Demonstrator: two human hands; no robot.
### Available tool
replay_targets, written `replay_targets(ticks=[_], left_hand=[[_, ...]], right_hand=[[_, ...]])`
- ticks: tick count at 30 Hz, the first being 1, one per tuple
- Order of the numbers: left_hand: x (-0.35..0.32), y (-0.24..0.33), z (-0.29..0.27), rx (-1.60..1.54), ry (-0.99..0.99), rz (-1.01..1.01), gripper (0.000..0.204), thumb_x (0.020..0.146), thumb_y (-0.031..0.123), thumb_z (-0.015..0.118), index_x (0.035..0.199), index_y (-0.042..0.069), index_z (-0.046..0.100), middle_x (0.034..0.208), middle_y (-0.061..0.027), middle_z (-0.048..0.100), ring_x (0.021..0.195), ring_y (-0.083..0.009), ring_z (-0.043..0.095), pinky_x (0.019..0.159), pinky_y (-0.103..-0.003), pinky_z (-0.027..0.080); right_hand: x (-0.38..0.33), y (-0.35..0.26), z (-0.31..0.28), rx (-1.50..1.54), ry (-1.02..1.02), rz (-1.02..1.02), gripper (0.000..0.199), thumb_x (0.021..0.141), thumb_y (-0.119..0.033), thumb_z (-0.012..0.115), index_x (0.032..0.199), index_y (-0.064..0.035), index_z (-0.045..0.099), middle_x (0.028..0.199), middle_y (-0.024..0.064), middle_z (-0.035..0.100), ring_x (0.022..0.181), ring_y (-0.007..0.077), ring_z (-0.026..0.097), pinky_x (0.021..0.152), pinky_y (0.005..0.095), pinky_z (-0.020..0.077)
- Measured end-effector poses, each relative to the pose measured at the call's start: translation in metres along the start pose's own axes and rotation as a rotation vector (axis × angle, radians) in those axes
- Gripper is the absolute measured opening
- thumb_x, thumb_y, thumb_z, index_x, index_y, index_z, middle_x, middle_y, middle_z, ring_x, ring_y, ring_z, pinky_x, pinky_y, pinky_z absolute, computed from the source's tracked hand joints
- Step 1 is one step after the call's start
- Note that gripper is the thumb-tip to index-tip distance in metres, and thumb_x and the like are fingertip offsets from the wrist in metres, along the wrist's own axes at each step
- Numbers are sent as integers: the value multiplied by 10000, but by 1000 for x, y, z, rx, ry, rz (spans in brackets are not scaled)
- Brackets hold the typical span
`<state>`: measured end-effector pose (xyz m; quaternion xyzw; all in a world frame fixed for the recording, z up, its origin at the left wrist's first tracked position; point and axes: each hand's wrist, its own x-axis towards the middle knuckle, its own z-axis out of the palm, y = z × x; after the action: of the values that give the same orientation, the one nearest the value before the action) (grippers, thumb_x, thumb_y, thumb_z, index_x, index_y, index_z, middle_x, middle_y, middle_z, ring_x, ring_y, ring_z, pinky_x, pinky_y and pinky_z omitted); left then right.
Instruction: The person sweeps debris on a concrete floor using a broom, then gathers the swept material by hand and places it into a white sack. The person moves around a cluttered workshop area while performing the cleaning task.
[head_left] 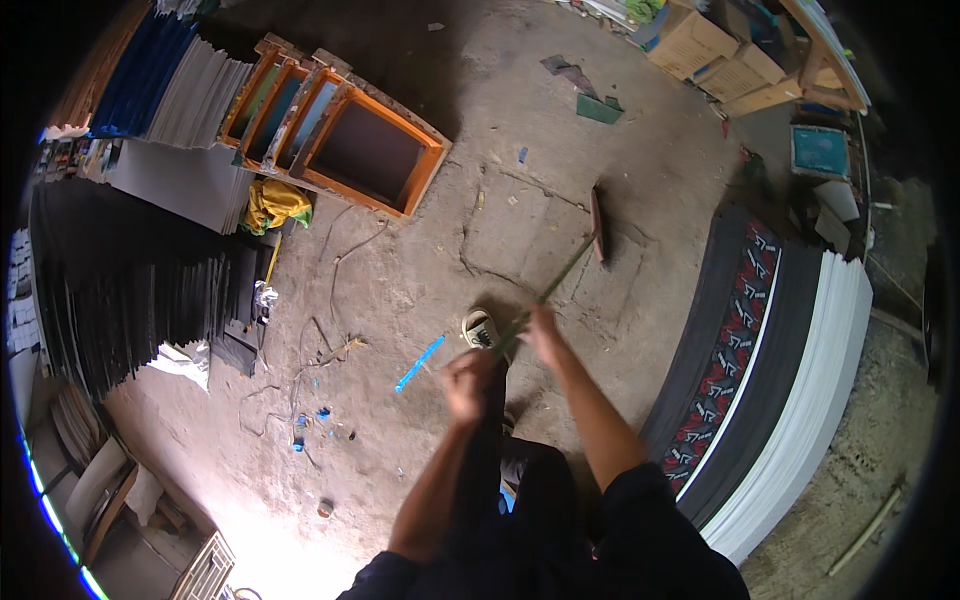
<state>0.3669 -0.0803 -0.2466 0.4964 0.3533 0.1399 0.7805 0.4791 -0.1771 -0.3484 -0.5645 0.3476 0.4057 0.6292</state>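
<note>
Both of my hands are closed round the long green handle [565,272] of a push broom. My left hand [468,384] grips it near its top end, close to my body. Further down the handle, my right hand [543,336] holds on, its outline slightly blurred. The narrow reddish-brown broom head [598,225] rests at the floor ahead and to the right; its bristles cannot be made out. Just beyond my left hand is my shoe [480,328]. A bright blue strip [420,363] lies on the floor left of it.
Wood-framed screens [425,178] lean together at the far left, beside stacked dark sheets [130,290] and a yellow cloth [277,205]. A long pile of black and white sheets [800,390] lies right. Cardboard boxes [692,43] stand far right. Green scraps [598,109] and tangled strings [325,345] litter the concrete.
</note>
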Motion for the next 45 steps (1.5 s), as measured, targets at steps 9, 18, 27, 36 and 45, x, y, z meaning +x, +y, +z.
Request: replay_targets(ticks=[9, 18, 27, 36, 45], left_hand=[[12, 166, -82, -185, 177, 416, 392, 813, 349, 339, 496, 127, 272, 409, 30, 207, 350, -89, 185, 466, -264, 233], [34, 119, -24, -199, 324, 251, 389, 770, 396, 406, 545, 98, 297, 532, 11, 283, 473, -108, 290, 507, -245, 293], [41, 28, 98, -487, 419, 390, 378, 819, 339, 371, 550, 94, 269, 503, 36, 212, 456, -62, 202, 419, -224, 160], [-41, 61, 91, -324, 712, 452, 348, 802, 300, 382, 530, 103, 289, 485, 30, 226, 454, -65, 218, 434, -224, 171], [-87, -98, 50, -243, 952, -24, 263, 812, 264, 447, 649, 58, 455, 566, 12, 411, 534, -73, 379, 507, -213, 314]], right_hand=[[-75, 11, 177, 86, -605, 294, 148, 808, -140, 412, 865, -40, 319, 716, 79, 428, 534, 158, 503, 561, 346, 488], [-32, -57, 135, 28, -216, 142, 149, 769, -136, 450, 802, -18, 365, 711, 97, 424, 605, 201, 476, 648, 381, 488], [56, -99, 52, -536, -148, 250, 148, 716, -34, 371, 853, -67, 327, 765, 90, 342, 588, 200, 400, 518, 358, 417], [-28, -102, 40, -434, -683, 456, 116, 715, -54, 378, 603, -67, 354, 497, 34, 359, 400, 132, 361, 376, 259, 324], [-15, -234, -33, -1384, -339, -187, 356, 792, -149, 432, 1124, -77, 328, 545, 44, 415, 372, 131, 403, 323, 286, 381]])
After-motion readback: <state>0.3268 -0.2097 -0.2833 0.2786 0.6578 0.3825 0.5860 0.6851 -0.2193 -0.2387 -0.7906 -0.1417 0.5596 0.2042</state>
